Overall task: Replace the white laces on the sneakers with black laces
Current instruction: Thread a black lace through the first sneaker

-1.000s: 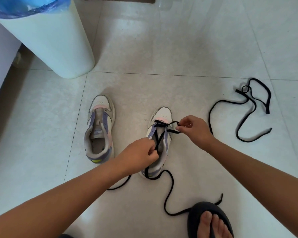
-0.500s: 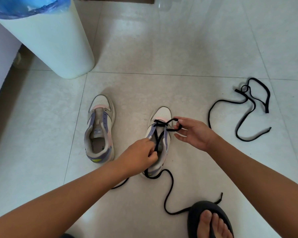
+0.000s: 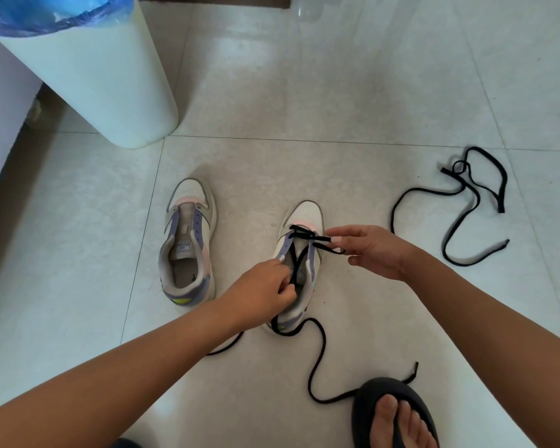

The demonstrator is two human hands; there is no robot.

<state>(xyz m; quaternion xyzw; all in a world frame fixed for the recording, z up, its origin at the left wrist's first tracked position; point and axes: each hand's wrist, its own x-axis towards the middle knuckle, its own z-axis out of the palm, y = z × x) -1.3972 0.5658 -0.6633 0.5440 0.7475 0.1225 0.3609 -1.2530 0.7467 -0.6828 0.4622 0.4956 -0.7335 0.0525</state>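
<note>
Right hand (image 3: 374, 252) has opened since a second ago, its fingers now spread beside the lace instead of pinching it.

Nearest, a sandalled foot (image 3: 395, 415) rests by the lace's (image 3: 314, 360) loose tail on the floor. The left hand (image 3: 265, 286) pinches the lace over the right sneaker (image 3: 301, 218), where only the lowest eyelets look threaded. The right hand holds nothing firmly. The left sneaker (image 3: 188, 240) has no lace; a spare lace (image 3: 449, 227) lies farther right. Most lacing remains.
</note>
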